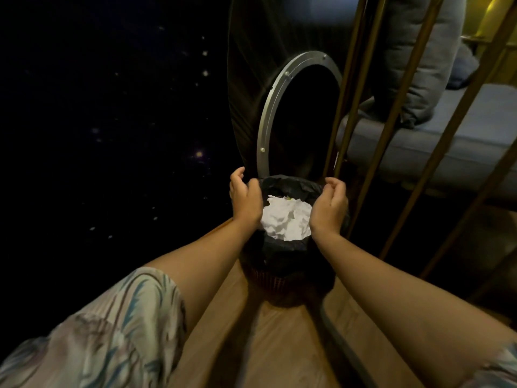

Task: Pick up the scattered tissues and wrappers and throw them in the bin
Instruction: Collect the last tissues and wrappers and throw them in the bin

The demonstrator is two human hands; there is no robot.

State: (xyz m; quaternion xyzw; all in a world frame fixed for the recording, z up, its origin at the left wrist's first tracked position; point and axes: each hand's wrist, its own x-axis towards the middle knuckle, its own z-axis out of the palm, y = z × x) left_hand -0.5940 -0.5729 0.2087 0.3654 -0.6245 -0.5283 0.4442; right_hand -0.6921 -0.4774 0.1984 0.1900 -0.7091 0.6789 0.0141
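Flanking upright bin [282, 264]: hands, tissues [285, 218] inside.

A metal ring [275, 107] leans behind gold bars [361, 88], beside a grey cushioned seat [461, 135] on wooden floor [279, 345].

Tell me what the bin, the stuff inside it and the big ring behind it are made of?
The bin: probably woven plastic, going by its reddish lattice base, lined with a crinkly black plastic bag. The tissues: soft white paper, crumpled. The ring: dull silvery metal, seemingly, with small screws.
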